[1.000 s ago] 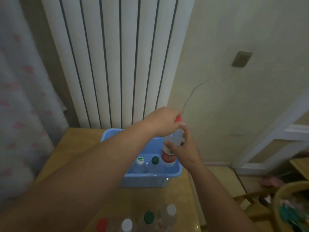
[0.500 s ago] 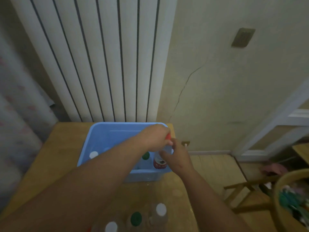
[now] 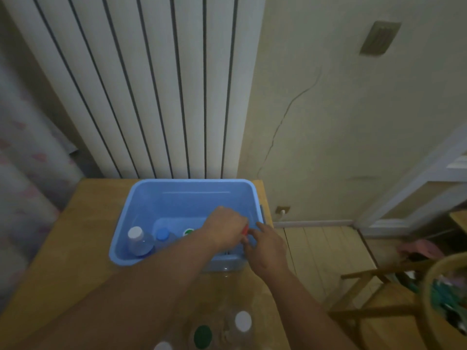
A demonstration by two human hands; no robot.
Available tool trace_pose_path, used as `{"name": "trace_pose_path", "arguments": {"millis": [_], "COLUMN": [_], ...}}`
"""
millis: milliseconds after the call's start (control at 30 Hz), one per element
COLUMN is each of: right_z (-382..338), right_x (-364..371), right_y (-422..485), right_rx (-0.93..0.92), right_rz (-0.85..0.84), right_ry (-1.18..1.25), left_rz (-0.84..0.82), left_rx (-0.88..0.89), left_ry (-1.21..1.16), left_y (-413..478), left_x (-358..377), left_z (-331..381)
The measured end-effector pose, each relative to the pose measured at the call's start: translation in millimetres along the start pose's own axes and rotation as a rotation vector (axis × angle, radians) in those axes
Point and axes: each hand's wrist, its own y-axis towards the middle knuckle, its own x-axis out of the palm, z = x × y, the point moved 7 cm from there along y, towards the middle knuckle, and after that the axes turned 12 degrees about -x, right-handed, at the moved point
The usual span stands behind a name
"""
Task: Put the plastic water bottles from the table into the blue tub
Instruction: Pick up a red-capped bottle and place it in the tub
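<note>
The left hand point(image 3: 225, 231) is curled over the top of a clear plastic water bottle with a red cap point(image 3: 244, 230) and grips it from above. The right hand point(image 3: 268, 246) is just beside it, and its fingers point(image 3: 255, 229) reach up to the cap. I cannot tell if this hand grips the bottle or only touches it. Only a bit of red shows; the rest of the bottle is hidden under the hands. The bottle is inside the big blue plastic tub point(image 3: 182, 182), at its near right corner, and I think it is almost set down. Three more bottles stand along the tub's near wall: a white-capped bottle point(image 3: 135, 233) at the left, then a blue-capped bottle point(image 3: 161, 234), then a green cap point(image 3: 188, 232). The tub sits on a light wooden table point(image 3: 75, 236). Near the close edge of the table more bottles wait, one with a round white lid point(image 3: 243, 320) and one with a dark green lid point(image 3: 202, 335). They look thin and see-through, so they would likely bend if squeezed hard, and the smooth sides could slip. The best place to hold one is the neck under the cap, or round the middle with the whole hand. Behind the table stands a tall white ribbed radiator point(image 3: 151, 84).
</note>
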Motion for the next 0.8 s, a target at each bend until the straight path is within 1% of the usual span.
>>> {"name": "trace_pose_path", "arguments": {"millis": [67, 133, 333, 500, 567, 633, 733, 800], "right_z": [5.9, 10.0, 8.8, 4.0, 0.5, -3.7, -16.3, -33.2], "right_x": [6.8, 11.2, 5.8, 0.9, -5.5, -16.2, -32.7, -37.8], "right_y": [-1.7, -4.5, -5.6, -5.8, -6.0, -6.1, -8.3, -8.7], "right_rx": [0.023, 0.032, 0.037, 0.043, 0.048, 0.077, 0.140, 0.135], "right_rz": [-0.080, -0.127, -0.148, -0.141, -0.120, -0.057, 0.079, 0.130], "right_ry": [-0.033, -0.028, -0.029, -0.002, 0.021, 0.057, 0.172, 0.234], "left_rz": [0.005, 0.006, -0.070, -0.091, -0.102, -0.105, -0.060, -0.018], "left_rx": [0.024, 0.024, 0.019, -0.013, -0.025, -0.037, -0.059, -0.087], "left_ry": [0.044, 0.035, 0.006, -0.061, -0.068, -0.068, -0.104, -0.175], "left_y": [2.6, 6.6, 12.8, 6.0, 2.0, -3.5, -15.5, -26.3], "left_x": [9.0, 16.6, 21.3, 24.6, 24.7, 20.8, 4.0, -11.1], "left_z": [4.0, 4.9, 0.0, -6.4, -9.6, -14.4, -24.6, -36.2]}}
